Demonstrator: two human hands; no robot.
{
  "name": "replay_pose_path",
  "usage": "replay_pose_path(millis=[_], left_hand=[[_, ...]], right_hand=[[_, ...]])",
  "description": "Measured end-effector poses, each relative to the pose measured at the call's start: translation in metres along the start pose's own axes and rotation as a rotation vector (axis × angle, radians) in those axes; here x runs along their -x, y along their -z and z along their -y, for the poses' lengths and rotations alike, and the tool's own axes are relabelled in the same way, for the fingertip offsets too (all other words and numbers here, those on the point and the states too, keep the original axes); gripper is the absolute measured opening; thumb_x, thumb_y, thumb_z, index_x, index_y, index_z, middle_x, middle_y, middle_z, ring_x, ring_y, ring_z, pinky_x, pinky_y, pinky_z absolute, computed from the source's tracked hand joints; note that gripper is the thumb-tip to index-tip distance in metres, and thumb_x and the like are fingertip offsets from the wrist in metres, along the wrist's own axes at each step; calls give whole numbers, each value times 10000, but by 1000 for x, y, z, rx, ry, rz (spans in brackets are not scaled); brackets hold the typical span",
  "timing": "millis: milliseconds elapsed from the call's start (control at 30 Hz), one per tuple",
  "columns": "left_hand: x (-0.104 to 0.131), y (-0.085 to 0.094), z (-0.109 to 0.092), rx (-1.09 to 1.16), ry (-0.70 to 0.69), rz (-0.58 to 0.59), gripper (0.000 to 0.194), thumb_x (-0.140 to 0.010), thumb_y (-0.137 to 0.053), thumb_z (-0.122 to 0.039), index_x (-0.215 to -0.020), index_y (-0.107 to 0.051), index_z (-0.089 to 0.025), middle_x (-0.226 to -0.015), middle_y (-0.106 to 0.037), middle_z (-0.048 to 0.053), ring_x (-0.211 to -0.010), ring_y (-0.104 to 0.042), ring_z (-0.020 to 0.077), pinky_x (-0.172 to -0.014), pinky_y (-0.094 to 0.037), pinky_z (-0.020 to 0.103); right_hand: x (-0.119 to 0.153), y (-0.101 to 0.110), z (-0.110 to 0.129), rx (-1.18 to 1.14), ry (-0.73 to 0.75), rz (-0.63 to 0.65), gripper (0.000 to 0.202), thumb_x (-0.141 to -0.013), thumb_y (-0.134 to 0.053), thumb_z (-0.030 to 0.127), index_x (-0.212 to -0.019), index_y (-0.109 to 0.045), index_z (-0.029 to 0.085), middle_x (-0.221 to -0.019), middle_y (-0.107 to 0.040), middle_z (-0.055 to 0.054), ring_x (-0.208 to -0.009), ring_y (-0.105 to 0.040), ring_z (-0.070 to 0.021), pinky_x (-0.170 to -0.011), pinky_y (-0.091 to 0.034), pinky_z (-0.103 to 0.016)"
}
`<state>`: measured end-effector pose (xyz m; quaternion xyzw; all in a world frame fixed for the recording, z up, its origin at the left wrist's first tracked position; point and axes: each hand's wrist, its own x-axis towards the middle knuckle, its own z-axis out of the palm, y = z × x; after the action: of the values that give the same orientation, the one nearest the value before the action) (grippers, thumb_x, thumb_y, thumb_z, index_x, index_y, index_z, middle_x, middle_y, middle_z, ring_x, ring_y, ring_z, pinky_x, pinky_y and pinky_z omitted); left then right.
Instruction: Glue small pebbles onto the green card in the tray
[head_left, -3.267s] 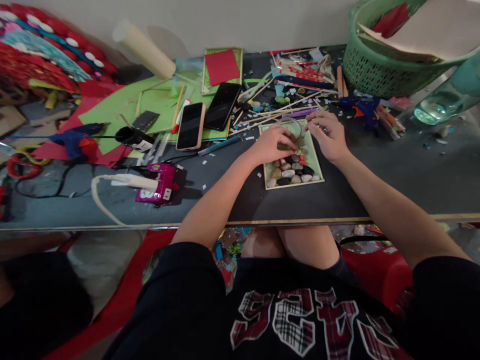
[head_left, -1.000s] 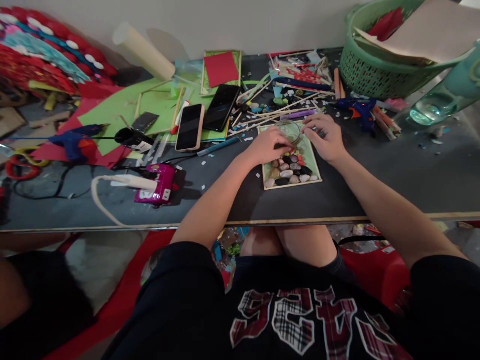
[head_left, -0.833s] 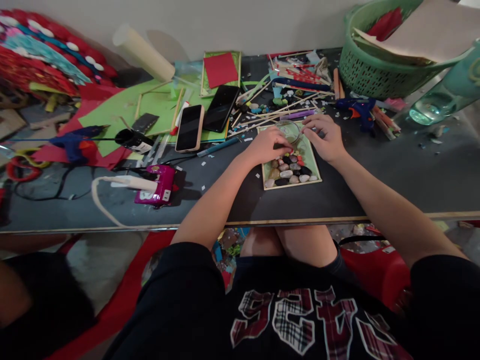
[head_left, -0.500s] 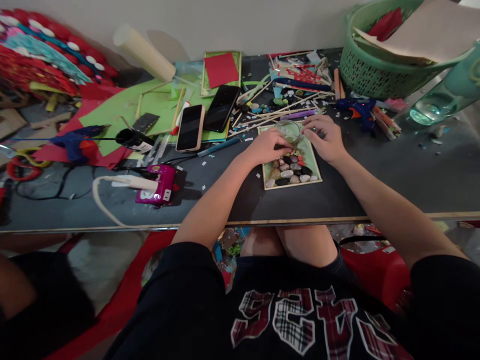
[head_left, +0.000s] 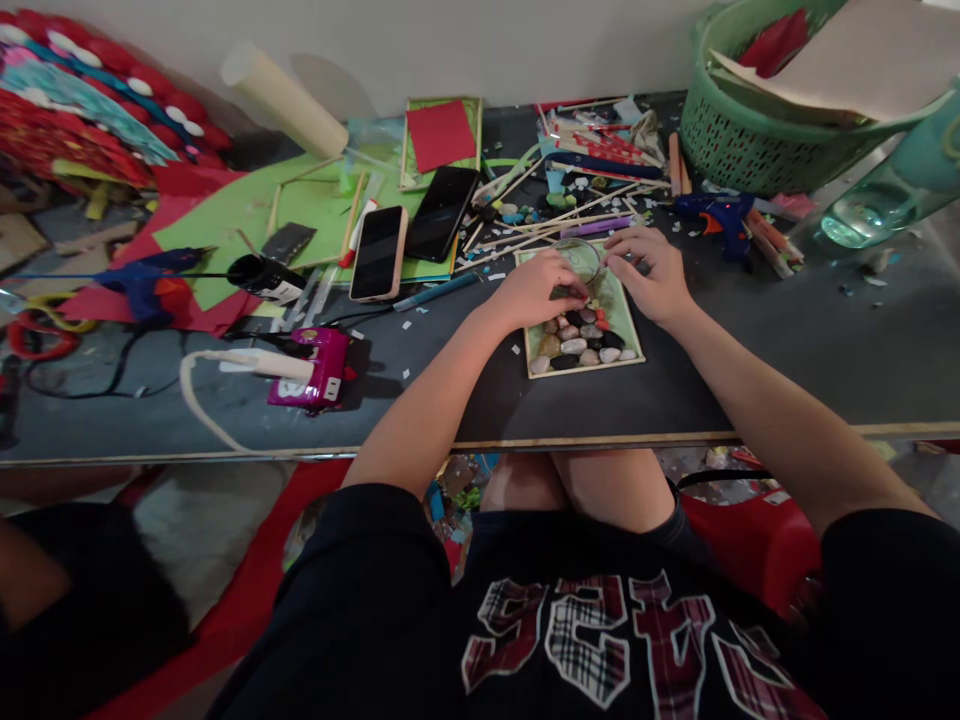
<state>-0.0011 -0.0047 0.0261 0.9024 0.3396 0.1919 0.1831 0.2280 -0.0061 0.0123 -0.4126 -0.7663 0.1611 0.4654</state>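
Note:
A thin-framed green panel (head_left: 627, 300) lies flat on the dark table in front of me, with several smooth pebbles (head_left: 574, 346) in rows over its lower part. At the panel's upper end is a clear round ring (head_left: 579, 245), thin-rimmed and see-through. My left hand (head_left: 538, 288) reaches over the panel's left side, its fingers curled together just below the ring; whatever they pinch is too small to make out. From the right, my right hand (head_left: 651, 272) holds the ring's right edge between thumb and fingers.
Two phones (head_left: 379, 253) lie left of the panel, near a purple power adapter (head_left: 311, 370). Behind are scattered sticks (head_left: 525, 232) and scraps. A blue glue gun (head_left: 720, 215), a green basket (head_left: 739, 130) and a water bottle (head_left: 862, 215) stand right; another glue gun (head_left: 154, 285) lies left.
Both hands keep nearly the same place at the ring, with only slight finger movement. The camera view has shifted a little; the panel and pebbles stay put.

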Motion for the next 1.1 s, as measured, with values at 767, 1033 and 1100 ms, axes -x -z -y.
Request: replay_pose_path(millis=[767,1033,1100], left_hand=[[-2,-4,3,59,79,-36,145,-904,-771,-341,-921,-854,-223,-1034,-778,91,-1109,-660,293,-979,-499,449],[-2,-3,1,39,21,-38,184,-921,-719,-335,-902,-837,-195,-1060,-762,111,-1155,-634,297,-992,-519,442],[-2,-3,1,42,13,-31,173,-924,-717,-328,-902,-833,-201,-1051,-750,106,-1152,-631,298,-997,-516,445]], right_hand=[[0,1,-2,-10,7,44,445,-965,-584,623,-838,-754,231,-1031,-757,-76,-1033,-682,-243,-836,-539,-388],[0,0,0,-1,-29,35,509,-946,-566,694,-820,-750,237,-1017,-761,-68,-1023,-689,-242,-803,-543,-383],[0,0,1,-2,-28,35,477,-947,-579,661,-820,-756,237,-1014,-762,-67,-1009,-690,-239,-777,-538,-374]])
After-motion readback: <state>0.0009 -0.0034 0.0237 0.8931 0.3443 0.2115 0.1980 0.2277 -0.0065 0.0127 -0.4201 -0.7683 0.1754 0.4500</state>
